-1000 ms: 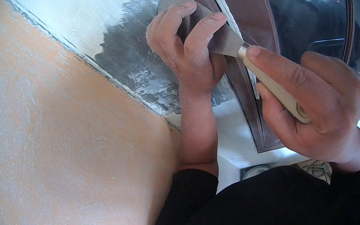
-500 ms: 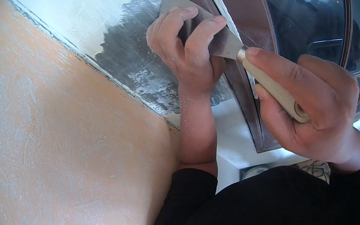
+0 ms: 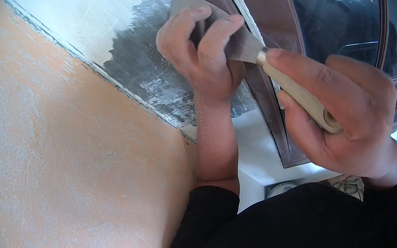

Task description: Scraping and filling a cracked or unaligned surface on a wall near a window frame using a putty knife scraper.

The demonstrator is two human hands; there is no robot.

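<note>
A putty knife (image 3: 245, 46) with a wide metal blade and a pale handle slants across the middle of the view. My right hand (image 3: 352, 103) is wrapped round its handle, forefinger laid along it toward the blade. The fingers of my left hand (image 3: 200, 53) are bent over the blade, gripping it nearer its edge. Behind the left hand is a dark grey, streaky patch (image 3: 135, 45) on a white wall strip (image 3: 86, 19). The blade's far corner lies over that patch, close to a brown frame (image 3: 264, 0). Whether its edge touches the surface is hard to tell. Pale dust speckles the left forearm.
A peach-coloured, scuffed wall (image 3: 60, 173) fills the left side and meets the white strip along a rough dark seam. On the right, window panes (image 3: 337, 11) in brown framing show a dark vehicle. A round container (image 3: 280, 189) sits low behind my black-clothed body.
Both hands and the putty knife have shifted slightly to the left and a little upward. The grip on the knife looks the same.
</note>
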